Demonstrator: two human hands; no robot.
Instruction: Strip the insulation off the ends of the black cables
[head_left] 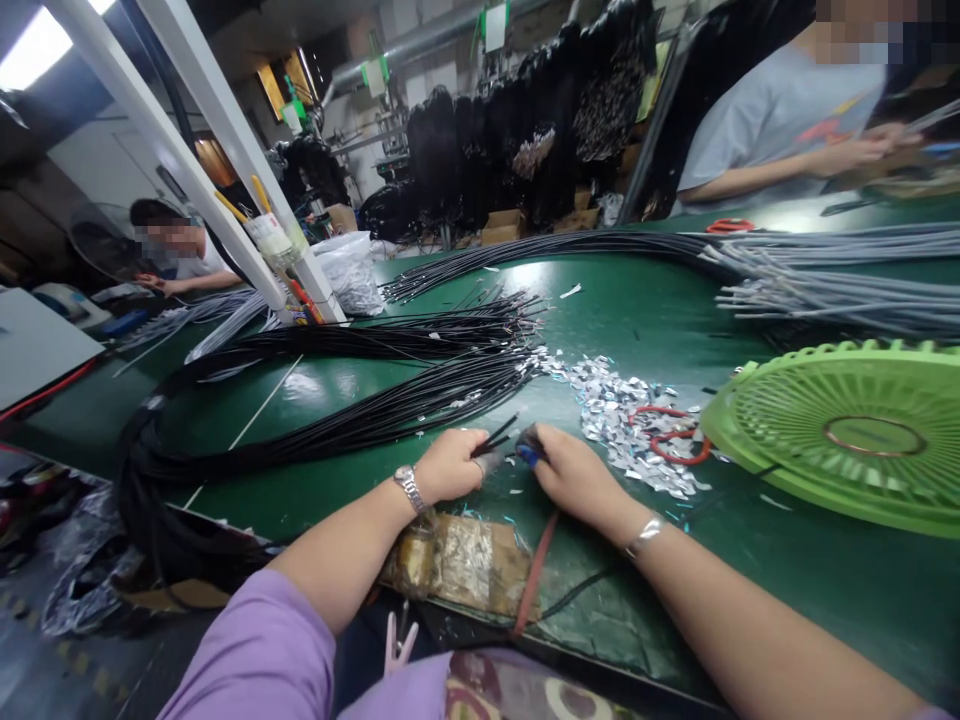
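My left hand [448,466], with a watch at the wrist, is closed around a few black cables [496,436] whose ends stick out past the fingers. Just right of them, my right hand [559,465] is curled shut, with something blue and dark at its fingertips; what it grips is hidden. Behind both hands lie long bundles of black cables [390,400], looped to the left. A heap of small white and silvery scraps [611,400] spreads beyond my right hand, with red-handled scissors [679,448] lying on it.
A green fan [840,430] stands at right. Grey cables [817,280] lie behind it. A taped cardboard piece [472,565] sits at the green table's [637,610] front edge. White posts [217,150] rise at left. Two other people [772,130] sit across the table.
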